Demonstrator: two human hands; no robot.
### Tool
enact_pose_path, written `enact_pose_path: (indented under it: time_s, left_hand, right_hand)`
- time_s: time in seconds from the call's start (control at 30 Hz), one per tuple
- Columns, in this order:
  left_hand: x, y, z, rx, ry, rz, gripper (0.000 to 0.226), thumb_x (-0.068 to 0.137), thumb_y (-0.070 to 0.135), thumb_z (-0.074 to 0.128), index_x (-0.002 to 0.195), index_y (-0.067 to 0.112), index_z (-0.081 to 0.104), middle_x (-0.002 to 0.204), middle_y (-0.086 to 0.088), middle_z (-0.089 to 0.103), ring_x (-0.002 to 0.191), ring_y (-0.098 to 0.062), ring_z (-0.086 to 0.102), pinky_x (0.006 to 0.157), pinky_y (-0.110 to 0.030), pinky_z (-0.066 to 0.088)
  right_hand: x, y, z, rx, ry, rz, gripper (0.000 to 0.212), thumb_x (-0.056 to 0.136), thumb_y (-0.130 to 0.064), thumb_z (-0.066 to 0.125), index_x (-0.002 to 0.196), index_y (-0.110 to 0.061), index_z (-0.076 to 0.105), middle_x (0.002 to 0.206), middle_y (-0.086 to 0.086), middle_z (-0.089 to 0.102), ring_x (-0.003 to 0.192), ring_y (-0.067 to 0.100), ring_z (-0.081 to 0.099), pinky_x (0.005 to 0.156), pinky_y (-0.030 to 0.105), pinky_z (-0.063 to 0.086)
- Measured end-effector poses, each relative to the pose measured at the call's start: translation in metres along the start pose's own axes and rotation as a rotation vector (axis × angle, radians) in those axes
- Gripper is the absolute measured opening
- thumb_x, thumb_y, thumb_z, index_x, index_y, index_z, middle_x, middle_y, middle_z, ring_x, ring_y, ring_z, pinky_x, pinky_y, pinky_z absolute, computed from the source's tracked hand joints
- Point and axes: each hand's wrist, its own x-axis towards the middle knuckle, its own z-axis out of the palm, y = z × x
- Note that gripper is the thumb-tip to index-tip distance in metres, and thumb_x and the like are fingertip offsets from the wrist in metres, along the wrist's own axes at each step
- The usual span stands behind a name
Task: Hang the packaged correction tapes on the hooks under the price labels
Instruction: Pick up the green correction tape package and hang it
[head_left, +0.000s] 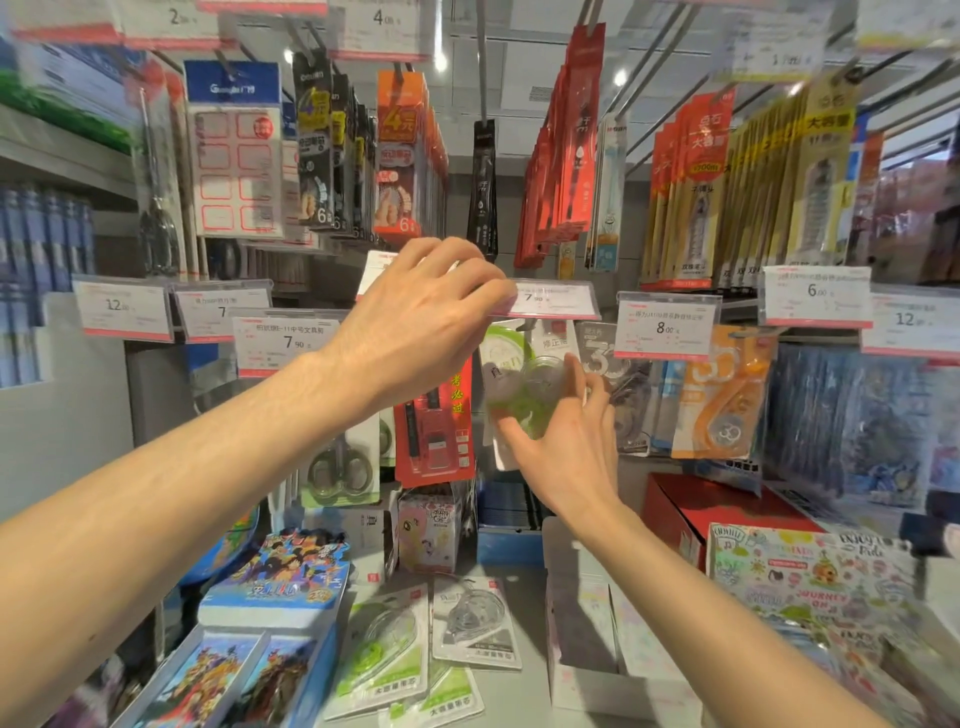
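My left hand (421, 322) pinches the left end of the 7.90 price label (556, 300), tipping it up. Just below it, my right hand (566, 441) holds a green packaged correction tape (511, 374) by its lower part, its top edge level with the hook under that label. The hook itself is mostly hidden behind the label and the pack. Several more packaged correction tapes, green (382, 660) and grey (475, 626), lie flat on the shelf below between my forearms.
Grey (618, 395) and orange (722, 400) correction tapes hang on neighbouring hooks to the right under the 8.00 label (667, 328). A red pen pack (434, 431) and scissors (340, 470) hang to the left. A white cardboard box (597, 670) and sticker books (810, 597) sit on the shelf.
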Motion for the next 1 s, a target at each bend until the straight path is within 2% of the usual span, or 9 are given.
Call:
enact_pose_path:
  time_s: [0.13, 0.23, 0.33, 0.43, 0.6, 0.7, 0.83, 0.93, 1.0]
  left_hand:
    - [-0.005, 0.0, 0.002, 0.036, 0.015, 0.018, 0.027, 0.097, 0.017, 0.059, 0.124, 0.012, 0.061, 0.128, -0.008, 0.066, 0.124, -0.032, 0.056, 0.103, -0.047, 0.043]
    - [-0.01, 0.003, 0.002, 0.028, 0.037, 0.036, 0.026, 0.099, 0.018, 0.055, 0.123, 0.01, 0.063, 0.13, -0.01, 0.066, 0.127, -0.034, 0.055, 0.106, -0.047, 0.042]
    - [-0.018, 0.008, 0.002, 0.026, 0.05, 0.068, 0.027, 0.098, 0.015, 0.054, 0.122, 0.009, 0.064, 0.133, -0.012, 0.064, 0.128, -0.034, 0.054, 0.108, -0.045, 0.039]
    - [-0.036, 0.015, 0.004, 0.022, 0.051, 0.091, 0.033, 0.093, 0.011, 0.058, 0.125, 0.005, 0.064, 0.139, -0.015, 0.06, 0.129, -0.037, 0.054, 0.109, -0.046, 0.039]
    - [-0.095, 0.039, 0.013, -0.062, 0.041, 0.115, 0.033, 0.089, 0.006, 0.062, 0.122, 0.003, 0.068, 0.141, -0.019, 0.06, 0.128, -0.037, 0.057, 0.109, -0.048, 0.042]
    - [-0.144, 0.056, 0.031, -0.185, -0.16, 0.063, 0.036, 0.083, 0.01, 0.067, 0.119, 0.007, 0.067, 0.127, -0.011, 0.067, 0.114, -0.032, 0.063, 0.093, -0.042, 0.05]
    - [-0.199, 0.08, 0.056, -0.289, -0.612, -0.075, 0.036, 0.082, 0.035, 0.058, 0.114, 0.019, 0.062, 0.105, -0.001, 0.067, 0.092, -0.025, 0.065, 0.074, -0.038, 0.054]
    - [-0.221, 0.093, 0.071, -0.337, -0.952, -0.204, 0.043, 0.09, 0.038, 0.043, 0.125, 0.018, 0.056, 0.118, -0.008, 0.063, 0.11, -0.032, 0.06, 0.094, -0.041, 0.045]
    - [-0.232, 0.1, 0.079, -0.326, -1.076, -0.21, 0.041, 0.091, 0.037, 0.042, 0.126, 0.019, 0.055, 0.122, -0.01, 0.062, 0.116, -0.033, 0.057, 0.102, -0.042, 0.037]
  right_hand:
    - [0.007, -0.003, 0.007, -0.063, -0.09, 0.082, 0.055, 0.087, -0.055, 0.062, 0.112, -0.006, 0.065, 0.159, 0.013, 0.013, 0.133, 0.04, 0.038, 0.108, 0.053, 0.039]
    - [0.007, 0.0, 0.007, -0.026, -0.074, 0.067, 0.063, 0.088, -0.056, 0.061, 0.127, -0.006, 0.058, 0.161, 0.011, 0.012, 0.135, 0.04, 0.035, 0.108, 0.052, 0.039]
    - [0.004, 0.008, 0.009, 0.023, -0.036, -0.002, 0.078, 0.089, -0.054, 0.061, 0.147, -0.007, 0.035, 0.163, 0.007, 0.01, 0.145, 0.035, 0.023, 0.112, 0.048, 0.032]
    - [-0.005, 0.018, 0.009, 0.099, -0.013, -0.041, 0.09, 0.09, -0.051, 0.062, 0.156, -0.019, 0.011, 0.154, 0.013, 0.022, 0.14, 0.034, 0.032, 0.11, 0.047, 0.037]
    - [-0.033, 0.034, 0.011, 0.076, -0.037, -0.082, 0.073, 0.093, -0.042, 0.061, 0.151, -0.018, 0.024, 0.149, 0.008, 0.031, 0.132, 0.028, 0.044, 0.101, 0.043, 0.045]
    - [-0.055, 0.04, 0.027, 0.021, -0.191, -0.055, 0.06, 0.093, -0.041, 0.059, 0.145, -0.021, 0.035, 0.136, 0.003, 0.044, 0.116, 0.025, 0.056, 0.089, 0.037, 0.047]
    - [-0.077, 0.039, 0.061, -0.024, -0.531, 0.058, 0.041, 0.093, -0.038, 0.058, 0.13, -0.021, 0.05, 0.122, 0.0, 0.058, 0.11, 0.023, 0.059, 0.089, 0.035, 0.047]
    - [-0.093, 0.034, 0.086, 0.009, -0.711, 0.163, 0.013, 0.089, -0.027, 0.055, 0.095, -0.022, 0.065, 0.102, 0.002, 0.071, 0.098, 0.024, 0.065, 0.086, 0.034, 0.052]
    - [-0.102, 0.033, 0.102, 0.019, -0.777, 0.201, 0.013, 0.083, -0.023, 0.055, 0.074, -0.021, 0.065, 0.09, 0.001, 0.074, 0.091, 0.022, 0.068, 0.082, 0.033, 0.055]
